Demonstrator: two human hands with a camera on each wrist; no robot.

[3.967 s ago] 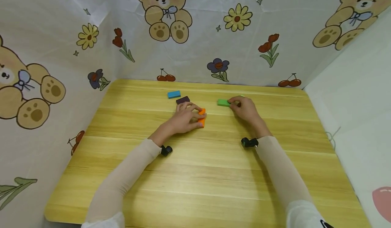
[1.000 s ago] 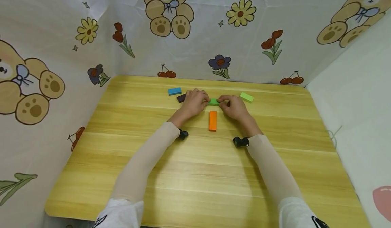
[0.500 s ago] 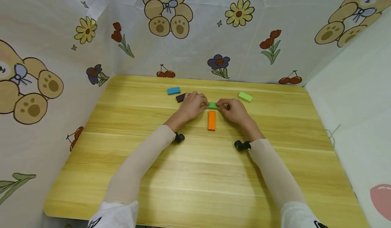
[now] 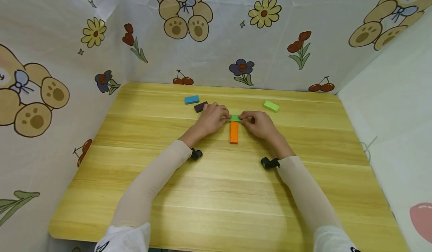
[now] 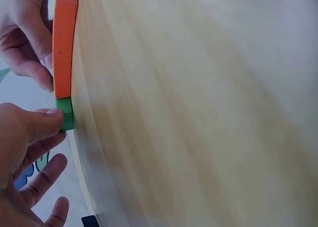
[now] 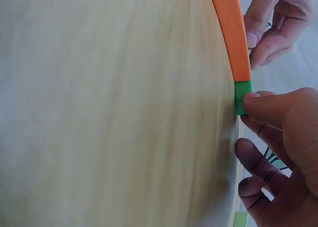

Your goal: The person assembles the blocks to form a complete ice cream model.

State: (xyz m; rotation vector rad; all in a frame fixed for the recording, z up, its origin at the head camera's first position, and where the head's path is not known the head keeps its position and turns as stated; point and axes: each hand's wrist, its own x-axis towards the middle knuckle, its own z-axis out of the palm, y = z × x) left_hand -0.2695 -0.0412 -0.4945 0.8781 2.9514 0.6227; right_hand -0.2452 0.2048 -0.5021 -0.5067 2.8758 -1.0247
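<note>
A green block [image 4: 235, 118] lies crosswise against the far end of an orange block [image 4: 234, 132], the two forming a T on the wooden table. My left hand [image 4: 213, 117] pinches the green block's left end between thumb and forefinger. At its right end, my right hand [image 4: 259, 123] pinches it the same way. In the left wrist view the thumb presses the green block [image 5: 65, 113] beside the orange block [image 5: 64, 43]. The right wrist view shows the green block [image 6: 242, 95] touching the orange block [image 6: 233, 33]. Fingers cover both green ends.
A dark block [image 4: 200, 107] lies just behind my left hand, with a blue block [image 4: 191, 99] farther back. A light green block [image 4: 271, 106] sits behind my right hand. Beyond the table [image 4: 216, 207] hangs a bear-print cloth [image 4: 216, 57].
Both hands slid the green block leftward, then toward me until it met the orange block. The left hand had earlier let go of the orange block, which now stands farther right.
</note>
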